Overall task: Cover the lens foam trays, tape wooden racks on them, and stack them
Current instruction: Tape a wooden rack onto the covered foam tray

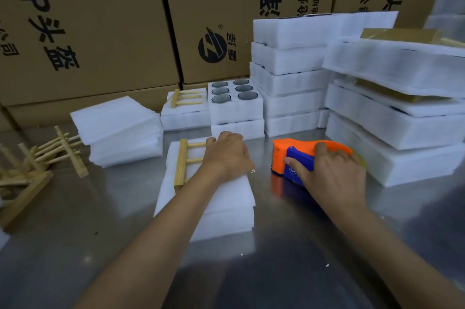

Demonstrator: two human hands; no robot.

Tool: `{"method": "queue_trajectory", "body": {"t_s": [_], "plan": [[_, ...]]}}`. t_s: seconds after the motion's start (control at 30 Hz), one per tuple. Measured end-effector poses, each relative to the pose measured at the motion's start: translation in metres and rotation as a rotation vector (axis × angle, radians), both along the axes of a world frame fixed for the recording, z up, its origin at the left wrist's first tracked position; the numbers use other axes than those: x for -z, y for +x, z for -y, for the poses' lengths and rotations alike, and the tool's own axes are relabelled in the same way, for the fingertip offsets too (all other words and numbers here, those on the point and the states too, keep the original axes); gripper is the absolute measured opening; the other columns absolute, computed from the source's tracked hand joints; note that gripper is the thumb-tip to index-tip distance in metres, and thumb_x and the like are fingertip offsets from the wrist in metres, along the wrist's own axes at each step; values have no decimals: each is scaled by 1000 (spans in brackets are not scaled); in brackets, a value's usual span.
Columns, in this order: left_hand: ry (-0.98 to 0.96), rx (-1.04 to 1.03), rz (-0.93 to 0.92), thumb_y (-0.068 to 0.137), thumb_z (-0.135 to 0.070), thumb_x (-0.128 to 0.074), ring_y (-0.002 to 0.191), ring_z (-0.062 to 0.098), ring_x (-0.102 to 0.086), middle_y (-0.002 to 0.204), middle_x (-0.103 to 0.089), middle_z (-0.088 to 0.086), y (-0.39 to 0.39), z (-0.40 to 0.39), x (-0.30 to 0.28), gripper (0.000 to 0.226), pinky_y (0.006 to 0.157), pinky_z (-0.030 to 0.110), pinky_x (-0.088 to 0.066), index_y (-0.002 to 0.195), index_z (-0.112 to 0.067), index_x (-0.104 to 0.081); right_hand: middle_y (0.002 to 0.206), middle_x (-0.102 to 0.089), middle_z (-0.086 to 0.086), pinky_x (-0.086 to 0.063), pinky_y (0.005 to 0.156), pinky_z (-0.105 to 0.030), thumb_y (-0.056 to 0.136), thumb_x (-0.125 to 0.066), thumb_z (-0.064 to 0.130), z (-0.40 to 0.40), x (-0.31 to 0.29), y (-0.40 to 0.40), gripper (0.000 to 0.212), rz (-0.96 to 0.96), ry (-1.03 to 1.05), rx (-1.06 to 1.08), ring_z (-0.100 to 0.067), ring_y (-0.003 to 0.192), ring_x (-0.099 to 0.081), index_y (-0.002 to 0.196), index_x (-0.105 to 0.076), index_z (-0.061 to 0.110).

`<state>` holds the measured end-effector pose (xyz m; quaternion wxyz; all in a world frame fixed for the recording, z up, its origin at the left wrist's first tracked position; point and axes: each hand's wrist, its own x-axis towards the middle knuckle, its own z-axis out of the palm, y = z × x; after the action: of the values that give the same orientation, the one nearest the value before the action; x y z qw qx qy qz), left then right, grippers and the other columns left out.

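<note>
At frame centre the left hand (pixel 227 155) presses down on a wooden rack (pixel 181 162), hiding its prongs' far ends. The right hand (pixel 329 170) grips the orange tape dispenser (pixel 281 155), covering its rear. Foam trays (pixel 392 130) at right are blurred.

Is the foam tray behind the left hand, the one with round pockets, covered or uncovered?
Uncovered: the white foam tray with round pockets shows six dark lenses, no foam sheet over them.

**A:** What forms the backdrop?

**B:** Brown cardboard cartons (pixel 88 32) printed with black Chinese characters and a round logo (pixel 212 48), standing side by side against the rear.

**A:** And the work surface?

**B:** A grey, reflective metal table (pixel 289 258) that runs up to the cartons.
</note>
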<state>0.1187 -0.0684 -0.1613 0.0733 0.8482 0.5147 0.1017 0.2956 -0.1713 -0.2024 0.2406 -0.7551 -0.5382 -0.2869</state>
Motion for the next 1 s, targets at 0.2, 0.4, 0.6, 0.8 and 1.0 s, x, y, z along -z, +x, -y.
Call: {"method": "queue_trajectory", "body": {"t_s": [0.2,0.4,0.6,0.8,1.0], "plan": [[-84,-36,-171,84,-25,-56,151,20,4,165,-5,-6,4,4,-7,30,121,43,-5,109,-18,-71,60,-58,-18,-45,66,-44,80,-77,51,5,6,-3,53,-16,22,28,-35,62,-55,71,-56,3],[0,-22,-463,86,-36,-60,149,29,20,164,13,3,18,12,-18,77,118,57,9,154,-37,-22,104,-63,-18,-37,99,-53,86,-66,49,10,2,-7,53,-37,-83,39,-37,101,-54,108,-60,2],[270,-203,389,93,-40,-53,147,21,-21,161,-24,0,-40,24,-25,63,116,40,-19,150,-28,-32,121,-61,-5,-38,92,-35,93,-60,24,30,-7,-37,36,-281,101,-399,-28,111,-54,126,-57,12],[-583,-481,1287,92,-47,-57,117,31,-61,134,-60,12,-127,44,12,54,86,33,-50,136,-15,-56,158,-36,9,-23,122,-35,102,-50,43,9,-14,-97,60,-1586,-474,-590,-16,148,-32,156,-34,24],[-670,-363,1382,82,-55,-65,91,21,-74,103,-76,6,-132,62,43,45,74,34,-54,116,-25,-70,136,-55,-2,-45,96,-25,107,-40,13,1,-15,-127,39,-1675,-342,-641,-21,124,-52,146,-46,10]]}}
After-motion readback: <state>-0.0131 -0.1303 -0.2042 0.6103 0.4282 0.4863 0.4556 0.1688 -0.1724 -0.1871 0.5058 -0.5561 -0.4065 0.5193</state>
